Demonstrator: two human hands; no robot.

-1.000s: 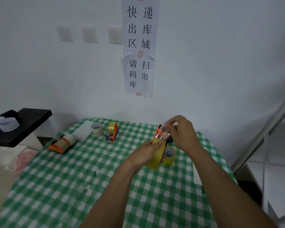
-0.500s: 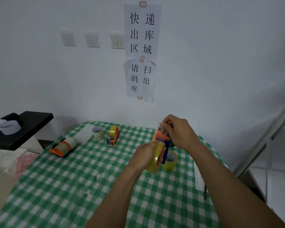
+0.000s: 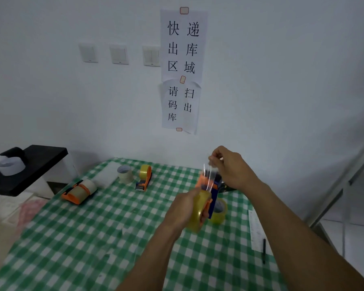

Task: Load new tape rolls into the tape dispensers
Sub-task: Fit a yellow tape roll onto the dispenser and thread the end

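Two paper notices (image 3: 183, 47) with Chinese characters hang on the wall high above the right hand (image 3: 231, 169), and three wall switches (image 3: 119, 53) sit up to its left. Nearer the camera than that hand, a white ruler (image 3: 255, 229) and a black pen (image 3: 264, 250) lie on the green checked tablecloth (image 3: 93, 238). A black shelf (image 3: 40, 164) stands far left of the left hand (image 3: 183, 208).

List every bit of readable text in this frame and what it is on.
"快递出库区域": upper paper sheet taped to the wall.
"请扫码出库": lower paper sheet below it.
Label on the far dispenser: too blurred to read.
Marks on the white strip at the table's right edge: too small to read.
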